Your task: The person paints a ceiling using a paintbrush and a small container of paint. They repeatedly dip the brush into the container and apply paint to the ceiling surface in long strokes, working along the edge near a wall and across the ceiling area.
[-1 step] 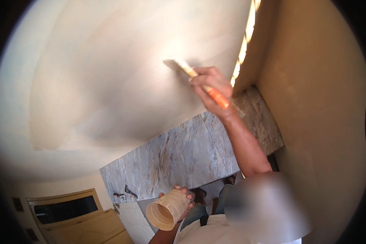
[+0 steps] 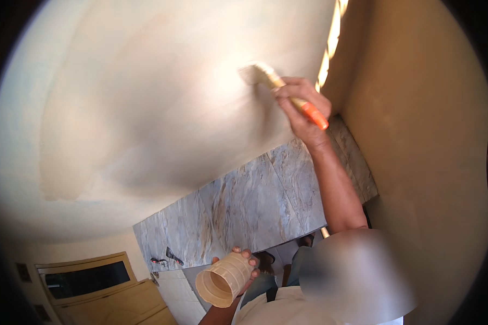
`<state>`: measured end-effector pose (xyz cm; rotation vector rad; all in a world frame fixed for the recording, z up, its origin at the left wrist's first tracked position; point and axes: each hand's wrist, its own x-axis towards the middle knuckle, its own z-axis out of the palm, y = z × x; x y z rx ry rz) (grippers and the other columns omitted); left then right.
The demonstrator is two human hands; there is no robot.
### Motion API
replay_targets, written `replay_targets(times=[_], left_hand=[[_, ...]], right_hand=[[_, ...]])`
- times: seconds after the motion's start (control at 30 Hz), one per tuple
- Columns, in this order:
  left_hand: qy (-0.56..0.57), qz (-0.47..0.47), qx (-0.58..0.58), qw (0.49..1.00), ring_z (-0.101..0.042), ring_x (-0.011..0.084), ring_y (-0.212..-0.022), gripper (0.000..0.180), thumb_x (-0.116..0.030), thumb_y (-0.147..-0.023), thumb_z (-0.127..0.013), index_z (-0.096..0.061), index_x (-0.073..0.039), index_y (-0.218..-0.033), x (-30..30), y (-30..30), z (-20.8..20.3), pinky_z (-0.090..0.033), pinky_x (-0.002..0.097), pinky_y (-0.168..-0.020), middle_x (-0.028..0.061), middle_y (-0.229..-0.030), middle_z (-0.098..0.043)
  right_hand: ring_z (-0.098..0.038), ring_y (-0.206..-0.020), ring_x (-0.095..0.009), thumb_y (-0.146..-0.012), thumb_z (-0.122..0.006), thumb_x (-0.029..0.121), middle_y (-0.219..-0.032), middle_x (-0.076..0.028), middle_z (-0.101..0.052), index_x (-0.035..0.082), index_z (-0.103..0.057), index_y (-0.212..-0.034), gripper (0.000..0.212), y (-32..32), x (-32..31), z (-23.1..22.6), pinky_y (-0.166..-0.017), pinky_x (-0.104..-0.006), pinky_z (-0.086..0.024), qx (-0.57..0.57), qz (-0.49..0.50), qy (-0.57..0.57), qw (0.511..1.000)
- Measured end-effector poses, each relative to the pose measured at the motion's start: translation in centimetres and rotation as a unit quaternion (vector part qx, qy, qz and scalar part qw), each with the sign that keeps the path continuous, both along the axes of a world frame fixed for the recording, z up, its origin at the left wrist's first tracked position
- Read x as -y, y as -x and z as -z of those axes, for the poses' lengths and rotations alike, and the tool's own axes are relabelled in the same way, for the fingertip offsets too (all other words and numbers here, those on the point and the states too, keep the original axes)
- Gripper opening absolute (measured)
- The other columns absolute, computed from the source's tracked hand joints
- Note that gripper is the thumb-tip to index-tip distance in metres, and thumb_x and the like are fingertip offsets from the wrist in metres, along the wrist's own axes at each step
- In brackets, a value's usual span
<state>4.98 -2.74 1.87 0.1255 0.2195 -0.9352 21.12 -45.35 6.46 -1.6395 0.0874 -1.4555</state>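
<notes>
One brush (image 2: pixel 310 112) gripped by right hand (image 2: pixel 302 119), cup (image 2: pixel 230 273) by left hand (image 2: pixel 252 264), marbled tiles (image 2: pixel 244 197) between

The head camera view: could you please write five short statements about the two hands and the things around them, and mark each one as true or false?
1. The right hand holds a brush. True.
2. The left hand is empty. False: it holds a pale beige cup.
3. The rear end of the brush's handle is orange. True.
4. The cup's open mouth faces the brush. False: it faces away, toward the lower left of the picture.
5. Small dark items lie near the left end of the grey marbled surface. True.
</notes>
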Motion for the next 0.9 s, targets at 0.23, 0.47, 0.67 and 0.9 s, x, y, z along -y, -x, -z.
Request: replay_targets(times=[0.23,0.47,0.67,0.9], left_hand=[[0.009,-0.013,-0.005,1.0,-0.049,0.0341,-0.126,0.06,-0.054,-0.098,-0.063,-0.052,-0.011,-0.138,-0.5,0.5,1.0,-0.047,0.0524,-0.099,0.0133,-0.134,-0.052],[0.007,-0.027,-0.014,1.0,-0.049,0.0341,-0.125,0.061,-0.055,-0.097,-0.063,-0.053,-0.01,-0.137,-0.2,0.5,0.3,-0.047,0.0515,-0.097,0.0139,-0.133,-0.052],[0.003,-0.021,-0.011,1.0,-0.05,0.0351,-0.124,0.059,-0.053,-0.098,-0.062,-0.053,-0.009,-0.136,0.8,0.0,-1.3,-0.047,0.0505,-0.096,0.0152,-0.131,-0.053],[0.021,-0.023,-0.017,0.999,-0.049,0.0357,-0.125,0.059,-0.053,-0.099,-0.061,-0.053,-0.009,-0.137,0.1,0.4,-1.2,-0.047,0.0511,-0.098,0.015,-0.132,-0.053]], right_hand=[[-0.071,-0.094,-0.023,-0.084,-0.075,-0.01,-0.1,-0.011,-0.073,0.005,-0.075,-0.093,0.017,1.1,7.4,-2.5,-0.081,-0.0361,-0.058,0.062,0.263,0.025,0.962],[-0.064,-0.08,-0.021,-0.067,-0.084,0.0,-0.1,-0.013,-0.071,0.011,-0.077,-0.091,0.027,-2.8,-10.0,-4.8,-0.066,-0.0311,-0.054,0.006,0.039,0.189,0.981],[-0.069,-0.087,-0.023,-0.077,-0.078,-0.006,-0.099,-0.007,-0.074,0.01,-0.073,-0.09,0.021,-2.0,-3.5,-6.7,-0.072,-0.0304,-0.056,0.016,-0.062,0.117,0.991],[-0.069,-0.087,-0.022,-0.081,-0.076,-0.011,-0.097,-0.011,-0.072,0.004,-0.074,-0.092,0.019,1.2,7.4,-9.6,-0.076,-0.0331,-0.058,0.104,0.262,0.083,0.956]])
